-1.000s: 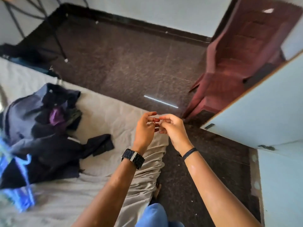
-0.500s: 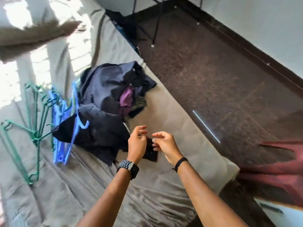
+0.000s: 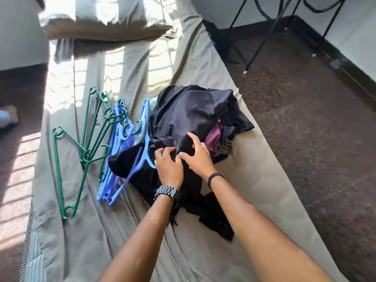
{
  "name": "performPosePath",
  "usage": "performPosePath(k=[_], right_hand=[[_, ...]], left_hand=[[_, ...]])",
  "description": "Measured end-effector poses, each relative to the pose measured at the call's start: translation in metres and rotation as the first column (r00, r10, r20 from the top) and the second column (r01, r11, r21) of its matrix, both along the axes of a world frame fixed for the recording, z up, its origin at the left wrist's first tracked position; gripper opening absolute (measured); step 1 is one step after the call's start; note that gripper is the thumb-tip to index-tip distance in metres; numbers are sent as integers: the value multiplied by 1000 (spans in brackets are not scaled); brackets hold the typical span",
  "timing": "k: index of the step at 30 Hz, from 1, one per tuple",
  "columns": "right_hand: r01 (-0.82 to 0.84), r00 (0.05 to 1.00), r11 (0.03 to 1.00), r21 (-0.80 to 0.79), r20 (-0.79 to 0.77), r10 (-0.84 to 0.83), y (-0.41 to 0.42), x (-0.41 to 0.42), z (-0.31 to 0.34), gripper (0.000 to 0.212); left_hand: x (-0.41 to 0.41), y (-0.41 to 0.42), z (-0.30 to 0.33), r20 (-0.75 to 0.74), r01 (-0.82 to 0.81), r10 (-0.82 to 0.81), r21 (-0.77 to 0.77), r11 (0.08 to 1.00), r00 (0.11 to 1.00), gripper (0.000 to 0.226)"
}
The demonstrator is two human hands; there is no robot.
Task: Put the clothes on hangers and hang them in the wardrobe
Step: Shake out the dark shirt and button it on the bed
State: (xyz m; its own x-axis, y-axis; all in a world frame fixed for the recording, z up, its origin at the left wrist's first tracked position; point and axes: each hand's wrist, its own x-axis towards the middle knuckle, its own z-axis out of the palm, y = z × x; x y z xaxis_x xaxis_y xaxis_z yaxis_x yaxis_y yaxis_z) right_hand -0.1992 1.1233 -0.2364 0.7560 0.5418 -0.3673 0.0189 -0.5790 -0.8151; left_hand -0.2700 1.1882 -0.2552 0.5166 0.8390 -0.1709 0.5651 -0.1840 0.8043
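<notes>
A heap of dark clothes (image 3: 189, 115) lies on the bed, with a purple garment (image 3: 213, 137) showing at its right side. My left hand (image 3: 167, 166) and my right hand (image 3: 198, 154) both rest on the near part of the heap and pinch a fold of the dark navy fabric between them. Left of the heap lie several blue hangers (image 3: 120, 151), one partly under the clothes. Further left are green hangers (image 3: 85, 139), spread on the sheet. No wardrobe is in view.
The bed (image 3: 122, 231) has an olive sheet, and a pillow (image 3: 101, 21) lies at its far end in sunlight. Dark carpet (image 3: 305, 119) runs along the right side. Black metal legs (image 3: 256, 47) stand at the far right.
My view has swung left from the floor and chair to the bed. Both hands, held together in the air before, have come down onto the clothes heap and taken hold of dark fabric.
</notes>
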Motion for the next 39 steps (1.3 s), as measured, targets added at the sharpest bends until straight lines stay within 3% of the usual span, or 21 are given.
performPosePath(k=[3, 8, 9, 11, 15, 18, 23, 25, 29, 32, 35, 37, 39], right_hand=[[-80, 997, 983, -167, 8, 83, 14, 7, -4, 83], [-136, 978, 948, -288, 116, 175, 26, 11, 10, 24], [-174, 969, 938, -298, 120, 218, 25, 11, 17, 20], [-254, 953, 919, -303, 82, 291, 18, 10, 29, 32], [-347, 937, 932, -101, 10, 349, -9, -1, 61, 32], [-344, 935, 936, 77, -69, 349, -39, -11, 86, 33], [-14, 926, 940, 341, -350, 141, -96, -19, 126, 32], [79, 927, 897, 436, -363, 95, -117, -21, 145, 13], [280, 915, 756, 592, -403, -24, -145, -18, 178, 52], [303, 924, 709, 637, -377, -57, -151, -21, 202, 50], [329, 929, 630, 704, -361, -82, -156, -19, 223, 10], [339, 934, 565, 752, -341, -107, -161, -17, 238, 9], [320, 944, 556, 767, -307, -120, -163, -17, 251, 21]], left_hand=[[-10, 11, -5, 53, 82, -81, -17, 996, 995, 28], [-19, 22, 3, 134, 21, 0, -157, 987, 991, 35], [-20, 24, 5, 136, -9, 33, -176, 984, 990, 36], [-23, 31, 8, 101, -58, 83, -230, 972, 991, 37], [-34, 40, 9, 17, -63, 73, -355, 933, 997, 43], [-43, 41, 9, -39, -52, 42, -328, 943, 998, 40], [-54, 42, 25, -61, -70, 55, -286, 956, 997, 39], [-57, 47, 29, -105, -66, 42, -244, 968, 994, 43], [-62, 55, 30, -198, 180, -249, -314, 932, 948, 59], [-63, 40, 36, -287, 381, -465, -303, 874, 838, 72], [-61, 34, 40, -435, 396, -515, -338, 854, 739, 86], [-59, 30, 44, -512, 412, -496, -277, 868, 701, 76], [-58, 18, 51, -482, 397, -404, -121, 910, 778, 58]])
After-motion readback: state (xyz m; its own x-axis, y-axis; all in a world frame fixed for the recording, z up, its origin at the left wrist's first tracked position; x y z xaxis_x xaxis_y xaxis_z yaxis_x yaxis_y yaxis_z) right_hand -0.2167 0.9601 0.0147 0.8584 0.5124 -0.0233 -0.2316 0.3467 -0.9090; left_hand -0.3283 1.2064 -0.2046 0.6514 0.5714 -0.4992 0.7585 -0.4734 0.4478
